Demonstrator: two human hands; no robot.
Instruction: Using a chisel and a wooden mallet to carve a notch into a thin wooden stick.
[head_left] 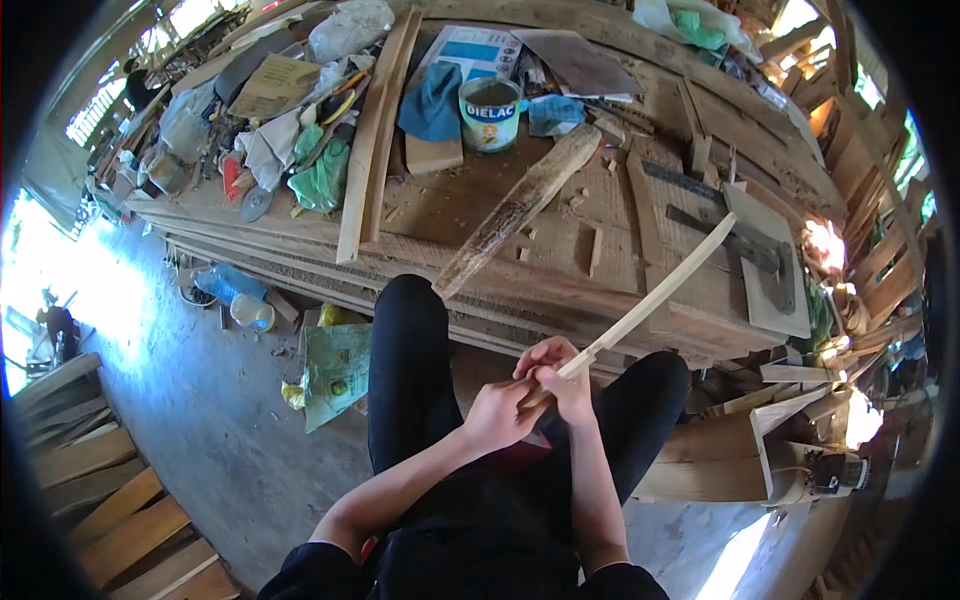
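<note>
A slim, pale, slightly curved piece of wood shaped like a sword point(665, 290) slants up and to the right from my lap, its far end above the bench. My left hand point(497, 415) is closed around its lower end, close to my body. Just beyond and to the right, my right hand point(566, 388) wraps the same piece, near a small step in the wood. The two hands touch or nearly touch, and their fingers hide part of the lower end. A rough, bark-edged wooden slat point(520, 210) lies on the bench ahead of my hands.
The bench of stacked planks point(400, 225) holds a white tin point(491, 125), a blue cloth point(431, 105), long wooden strips point(378, 140), a handsaw point(735, 240) and a pale flat board point(765, 275). Bags and tools crowd its left end. Boards point(120, 510) lie at lower left.
</note>
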